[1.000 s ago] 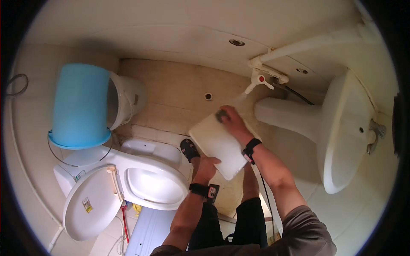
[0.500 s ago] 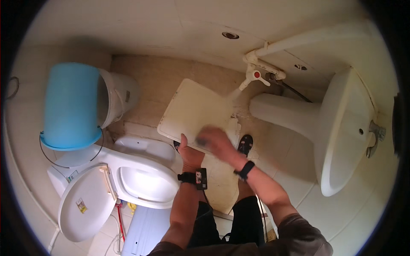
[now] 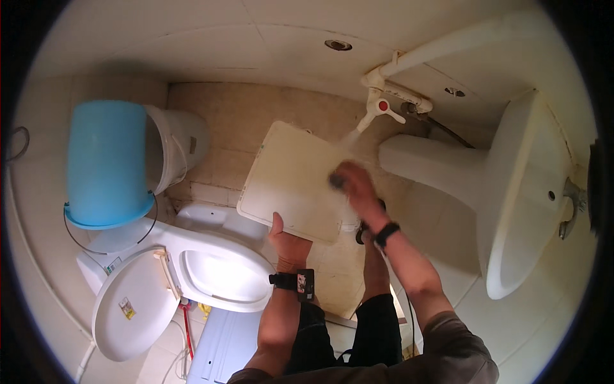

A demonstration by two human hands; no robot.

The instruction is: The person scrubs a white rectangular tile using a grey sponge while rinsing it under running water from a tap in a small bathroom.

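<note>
A cream rectangular board [image 3: 291, 160] is held over the floor, tilted below a white tap [image 3: 384, 109] that sprays water toward its upper right. My left hand [image 3: 286, 243] grips the board's lower-left edge, thumb on top. A strapped device with a small box [image 3: 300, 285] sits on that wrist. My right hand [image 3: 361, 192], blurred by motion, is closed on a small dark scrubber [image 3: 336, 180] against the board's right part. A black band [image 3: 387, 233] circles that wrist.
At left, a blue bucket [image 3: 105, 163] lies beside a white bucket [image 3: 188, 137], above a white toilet [image 3: 236, 281] with an upright or open lid [image 3: 131, 301]. A pedestal sink [image 3: 511, 192] stands at right; a pipe [image 3: 448, 57] runs along the back wall.
The board has shifted leftward and away from my body since a second ago, covering the drain. My right hand with the scrubber swept toward my left hand, then back up and right.
</note>
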